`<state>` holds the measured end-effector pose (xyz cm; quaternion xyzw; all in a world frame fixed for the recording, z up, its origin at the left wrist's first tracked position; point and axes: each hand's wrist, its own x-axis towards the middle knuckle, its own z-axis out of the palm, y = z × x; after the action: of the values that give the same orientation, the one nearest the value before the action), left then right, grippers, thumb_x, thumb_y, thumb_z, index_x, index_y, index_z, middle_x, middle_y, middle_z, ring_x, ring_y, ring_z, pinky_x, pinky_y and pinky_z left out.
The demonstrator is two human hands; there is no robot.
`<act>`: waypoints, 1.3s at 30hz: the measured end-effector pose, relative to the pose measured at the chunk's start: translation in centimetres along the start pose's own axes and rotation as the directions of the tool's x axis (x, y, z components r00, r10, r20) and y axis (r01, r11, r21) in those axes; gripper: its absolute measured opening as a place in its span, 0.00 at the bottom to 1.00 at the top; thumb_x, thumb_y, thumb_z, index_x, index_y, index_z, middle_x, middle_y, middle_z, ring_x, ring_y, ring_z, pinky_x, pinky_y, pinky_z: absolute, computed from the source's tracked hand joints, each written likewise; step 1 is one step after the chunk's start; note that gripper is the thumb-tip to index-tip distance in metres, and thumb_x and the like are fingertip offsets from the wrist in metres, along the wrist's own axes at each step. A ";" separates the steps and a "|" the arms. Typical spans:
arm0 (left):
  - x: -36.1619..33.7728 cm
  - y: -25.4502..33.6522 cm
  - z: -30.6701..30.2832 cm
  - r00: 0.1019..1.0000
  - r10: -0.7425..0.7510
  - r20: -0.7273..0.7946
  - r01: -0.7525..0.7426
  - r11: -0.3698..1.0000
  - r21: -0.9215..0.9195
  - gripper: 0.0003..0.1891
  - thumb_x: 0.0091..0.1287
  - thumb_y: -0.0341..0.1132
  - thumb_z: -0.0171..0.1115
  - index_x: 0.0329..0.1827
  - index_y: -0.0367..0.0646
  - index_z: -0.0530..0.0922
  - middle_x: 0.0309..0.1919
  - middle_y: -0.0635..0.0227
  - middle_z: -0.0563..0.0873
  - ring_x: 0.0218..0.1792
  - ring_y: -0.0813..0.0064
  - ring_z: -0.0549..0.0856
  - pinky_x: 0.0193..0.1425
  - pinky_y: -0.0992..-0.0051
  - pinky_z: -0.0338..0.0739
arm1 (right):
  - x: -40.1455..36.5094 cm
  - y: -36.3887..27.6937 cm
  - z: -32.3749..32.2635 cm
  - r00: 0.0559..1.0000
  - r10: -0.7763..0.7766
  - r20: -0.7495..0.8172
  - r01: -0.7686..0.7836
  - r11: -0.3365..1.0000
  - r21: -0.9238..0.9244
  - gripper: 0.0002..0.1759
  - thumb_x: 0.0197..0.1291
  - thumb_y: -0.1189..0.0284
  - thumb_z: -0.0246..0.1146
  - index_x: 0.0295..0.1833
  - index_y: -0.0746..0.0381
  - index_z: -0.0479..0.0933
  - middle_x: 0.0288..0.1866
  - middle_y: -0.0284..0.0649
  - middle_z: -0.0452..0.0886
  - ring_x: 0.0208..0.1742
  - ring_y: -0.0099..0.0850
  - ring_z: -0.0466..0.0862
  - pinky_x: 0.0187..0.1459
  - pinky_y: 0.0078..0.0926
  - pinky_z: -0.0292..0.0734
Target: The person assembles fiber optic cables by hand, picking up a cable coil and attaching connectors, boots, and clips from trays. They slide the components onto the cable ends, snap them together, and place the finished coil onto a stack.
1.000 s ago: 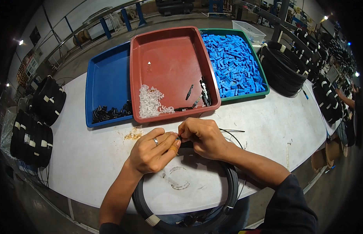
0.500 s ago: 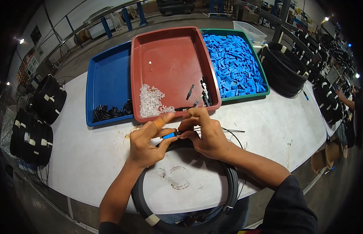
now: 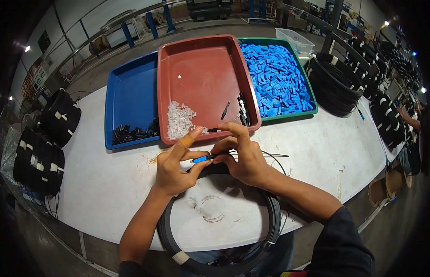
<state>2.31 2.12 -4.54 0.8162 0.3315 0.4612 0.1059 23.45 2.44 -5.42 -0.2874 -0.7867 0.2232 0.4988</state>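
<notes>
A blue cable connector [image 3: 200, 159] with a pale tip pointing left is pinched between the thumb and a finger of my left hand [image 3: 174, 168]. Tape or a bandage wraps one raised finger of that hand. My right hand [image 3: 245, 161] grips the black rear part of the same connector, its fingertips almost meeting those of the left. A thin black cable [image 3: 276, 155] trails out to the right from behind the right fingers. Below both hands, a large coil of black cable [image 3: 165, 226] rests on the table, bound with a pale band.
Behind my hands stand a red tray [image 3: 201, 69] with clear small pieces and black parts, a blue tray [image 3: 132, 92] with black pieces, and a green tray [image 3: 315, 109] full of blue pieces. Black cable coils [image 3: 335, 85] sit right and left. Another person's arm [image 3: 409, 119] shows far right.
More of the blue connector shows between my left fingers, and its pale tip is now visible. My left hand has shifted slightly; the right keeps its grip. The view has tilted a little.
</notes>
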 end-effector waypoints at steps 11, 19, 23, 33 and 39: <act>-1.8 3.8 -5.6 0.948 -0.264 -0.178 0.230 0.954 -0.192 0.36 0.60 0.33 0.79 0.73 0.43 0.73 0.55 0.51 0.90 0.58 0.62 0.90 0.63 0.66 0.79 | 1.1 -0.6 -0.1 0.927 0.289 0.239 -0.254 0.953 -0.166 0.12 0.65 0.74 0.69 0.47 0.66 0.74 0.40 0.51 0.85 0.44 0.50 0.87 0.44 0.41 0.80; -19.1 13.0 -6.9 0.635 -0.646 -0.425 0.602 0.758 -0.253 0.13 0.68 0.31 0.67 0.51 0.33 0.78 0.15 0.76 0.74 0.16 0.87 0.71 0.22 0.82 0.58 | 0.3 -2.1 1.3 0.911 0.197 0.363 0.067 0.795 -0.602 0.33 0.48 0.61 0.81 0.56 0.59 0.74 0.51 0.47 0.82 0.55 0.48 0.83 0.52 0.45 0.80; -25.4 16.5 -2.1 0.489 -0.856 -0.167 0.548 0.451 -0.704 0.35 0.71 0.38 0.70 0.74 0.44 0.59 0.36 0.65 0.84 0.33 0.77 0.83 0.40 0.75 0.83 | 0.8 -3.1 2.3 0.877 0.370 0.306 -0.025 0.672 -0.740 0.32 0.46 0.67 0.80 0.56 0.58 0.75 0.50 0.46 0.84 0.54 0.48 0.84 0.50 0.46 0.81; -22.1 19.9 0.6 0.590 -0.786 -0.182 0.051 0.262 -0.964 0.54 0.63 0.42 0.79 0.81 0.52 0.45 0.60 0.41 0.80 0.61 0.48 0.84 0.67 0.54 0.79 | 4.8 -6.7 0.9 0.848 0.467 0.251 -0.139 0.653 -0.744 0.28 0.43 0.66 0.79 0.54 0.53 0.84 0.46 0.45 0.90 0.48 0.48 0.89 0.49 0.47 0.84; -16.6 19.7 -7.0 0.664 -0.648 -0.374 0.116 0.584 -0.804 0.70 0.45 0.52 0.89 0.83 0.48 0.43 0.38 0.60 0.83 0.33 0.69 0.83 0.42 0.69 0.83 | 5.7 -15.2 -3.1 0.983 0.182 -0.009 -0.176 0.938 -0.298 0.24 0.45 0.74 0.81 0.49 0.62 0.80 0.42 0.46 0.86 0.43 0.42 0.87 0.44 0.39 0.79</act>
<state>-0.67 -24.33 -2.59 0.3974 0.3168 0.7612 0.4028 20.82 -4.66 9.28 -0.4274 -0.7864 0.1492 0.4202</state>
